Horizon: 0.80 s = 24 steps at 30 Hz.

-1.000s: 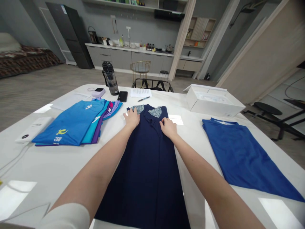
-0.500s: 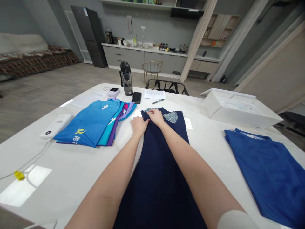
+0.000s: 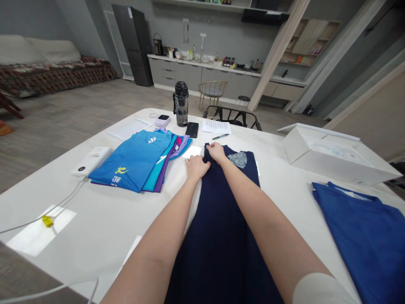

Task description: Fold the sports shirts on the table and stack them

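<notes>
A long navy blue garment (image 3: 221, 219) lies lengthwise on the table in front of me, with a grey patterned patch (image 3: 238, 159) near its far end. My left hand (image 3: 196, 167) is closed on the garment's far left edge, its fingers curled and partly hiding the cloth. Just beyond it, my right hand (image 3: 217, 152) pinches the far left corner, where the fabric is bunched up a little. Left of my hands, a stack of folded shirts (image 3: 133, 158) has a bright blue one on top. A folded blue shirt (image 3: 363, 236) lies at the right.
At the table's far side are a water bottle (image 3: 182, 105), a black phone (image 3: 192, 129), a printed sheet (image 3: 217, 126) and a pen (image 3: 220, 137). A white power bank (image 3: 91, 161) with a cable sits left. An open white box (image 3: 335, 158) stands at the back right.
The view has swung left, so everything appears further right. My right hand has drawn the garment's far left corner up into a small bunch; my left hand stays at the edge.
</notes>
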Motion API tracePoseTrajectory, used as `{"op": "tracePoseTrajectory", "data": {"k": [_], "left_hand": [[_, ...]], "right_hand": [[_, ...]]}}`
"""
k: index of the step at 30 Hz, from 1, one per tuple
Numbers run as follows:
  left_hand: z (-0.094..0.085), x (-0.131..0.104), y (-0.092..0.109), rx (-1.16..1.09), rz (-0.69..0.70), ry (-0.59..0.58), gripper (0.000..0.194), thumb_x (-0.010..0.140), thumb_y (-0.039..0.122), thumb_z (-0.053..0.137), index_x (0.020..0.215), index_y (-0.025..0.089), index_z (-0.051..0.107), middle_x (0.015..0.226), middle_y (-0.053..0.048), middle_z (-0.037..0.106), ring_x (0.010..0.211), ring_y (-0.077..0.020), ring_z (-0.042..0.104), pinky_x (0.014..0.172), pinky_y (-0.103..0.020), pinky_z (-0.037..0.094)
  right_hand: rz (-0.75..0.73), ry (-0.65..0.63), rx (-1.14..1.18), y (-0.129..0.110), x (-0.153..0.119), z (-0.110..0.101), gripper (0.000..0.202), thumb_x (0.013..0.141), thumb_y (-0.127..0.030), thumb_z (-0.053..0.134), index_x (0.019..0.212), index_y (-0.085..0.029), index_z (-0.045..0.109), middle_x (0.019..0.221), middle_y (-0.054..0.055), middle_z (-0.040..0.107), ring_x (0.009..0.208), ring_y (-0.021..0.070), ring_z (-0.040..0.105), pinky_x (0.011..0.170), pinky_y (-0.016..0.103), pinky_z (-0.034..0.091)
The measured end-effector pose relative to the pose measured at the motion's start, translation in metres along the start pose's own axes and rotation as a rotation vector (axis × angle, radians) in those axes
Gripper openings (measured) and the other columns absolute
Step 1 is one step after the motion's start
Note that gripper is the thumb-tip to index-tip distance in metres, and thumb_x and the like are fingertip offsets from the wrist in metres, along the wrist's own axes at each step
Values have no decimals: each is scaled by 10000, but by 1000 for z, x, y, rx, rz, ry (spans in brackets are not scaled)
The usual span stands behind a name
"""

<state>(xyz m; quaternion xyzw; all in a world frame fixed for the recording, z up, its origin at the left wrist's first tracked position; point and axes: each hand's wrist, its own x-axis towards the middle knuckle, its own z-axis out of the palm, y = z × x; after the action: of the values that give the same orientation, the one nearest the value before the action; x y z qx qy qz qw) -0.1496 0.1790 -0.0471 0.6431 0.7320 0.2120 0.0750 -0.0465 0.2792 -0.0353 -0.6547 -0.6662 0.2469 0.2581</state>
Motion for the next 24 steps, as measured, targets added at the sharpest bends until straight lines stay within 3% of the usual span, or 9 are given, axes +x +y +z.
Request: {"op": "tracePoseTrajectory", "data": {"k": [4,7,10,14,17,19,22,24], "left_hand": [[-7,-9,6,-41,100,-69,241,932,401,555,1004,223,700,1005,-81,739,1034,-275,644,907,-386,427],[-16,-22,21,-103,141,-37,209,982,338,509,1084,243,665,1032,-50,736,982,-225,670,834,-318,450],[-27,-34,57,-106,180,31,186,997,306,501,1104,242,638,1077,-55,712,1006,-221,664,828,-311,459],[-30,-47,124,-53,288,42,189,1008,291,481,1127,231,615,1144,-76,657,978,-224,663,816,-335,482],[-16,-62,162,8,344,7,213,1006,275,463,1146,204,608,1169,-96,627,982,-237,652,802,-357,494],[-1,-74,171,70,364,-26,230,979,277,507,1154,173,614,1168,-115,619,1024,-267,632,836,-389,492],[21,-92,165,152,411,-69,307,954,293,539,1211,145,619,1179,-136,618,1088,-304,592,902,-439,471],[30,-100,154,167,457,-82,395,970,312,510,1321,144,580,1227,-144,616,1128,-303,567,934,-447,456]], "right_hand": [[-19,35,258,22,-5,-31,170,859,-342,648,786,-190,622,716,-1,632,674,152,569,660,255,443],[-25,18,418,36,-15,-56,219,851,-362,655,736,-202,558,638,-37,560,557,114,480,563,230,402],[-25,7,561,49,-24,-86,263,841,-414,689,776,-208,540,644,-42,557,493,87,420,487,208,358],[-7,10,697,78,-30,-131,248,860,-413,689,852,-215,540,701,-36,567,468,69,399,425,183,287],[87,83,560,112,-38,-156,167,921,-379,607,926,-219,559,750,-18,607,487,80,439,445,191,327],[166,150,428,138,-47,-162,168,952,-366,545,939,-203,584,764,13,636,520,104,482,492,221,393],[206,198,340,168,-65,-155,224,940,-375,555,925,-167,640,794,71,665,667,172,593,653,301,500],[159,212,278,181,-77,-144,277,887,-382,633,1048,-160,671,891,94,686,835,224,644,809,353,521]]}}
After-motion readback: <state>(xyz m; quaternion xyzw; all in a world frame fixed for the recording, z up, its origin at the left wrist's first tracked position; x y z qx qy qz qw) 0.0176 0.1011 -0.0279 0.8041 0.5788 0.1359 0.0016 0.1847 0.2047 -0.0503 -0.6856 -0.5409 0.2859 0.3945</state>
